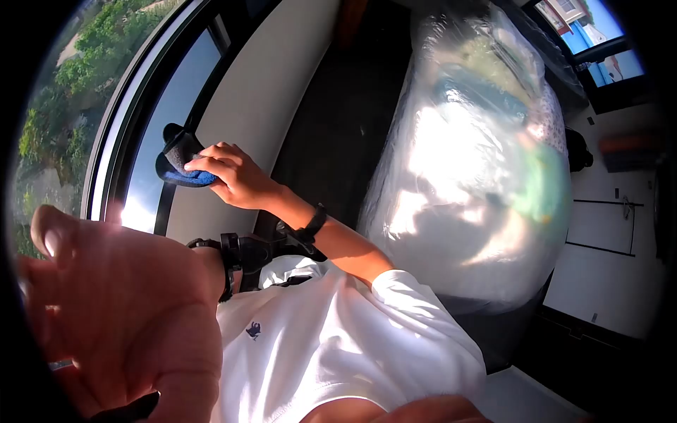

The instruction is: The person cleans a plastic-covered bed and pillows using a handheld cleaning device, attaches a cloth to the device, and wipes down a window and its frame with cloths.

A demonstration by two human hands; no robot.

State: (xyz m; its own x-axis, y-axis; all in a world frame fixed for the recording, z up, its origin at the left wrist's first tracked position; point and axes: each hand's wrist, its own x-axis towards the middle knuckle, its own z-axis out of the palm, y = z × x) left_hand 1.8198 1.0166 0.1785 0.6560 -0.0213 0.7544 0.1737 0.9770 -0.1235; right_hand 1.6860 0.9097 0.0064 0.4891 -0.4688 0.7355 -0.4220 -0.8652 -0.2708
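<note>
My right hand [236, 176] grips a blue and dark grey cloth [185, 166] with thumb and fingers, close to the window frame. Part of the cloth spreads beyond my fingertips, against the dark frame and glass. Large and near the camera on the left, my left hand [134, 303] is spread with its fingers apart, and nothing shows in it. Its fingertips run into the dark edge of the view. Black straps [229, 264] circle the left wrist, and a black band [314, 224] is on the right one.
The window [173, 99] looks out on green trees. A bulky pile wrapped in clear plastic [465, 176] stands to the right, beside a dark floor strip [328, 106]. A white cabinet [599, 275] and a second window [585, 28] are at far right.
</note>
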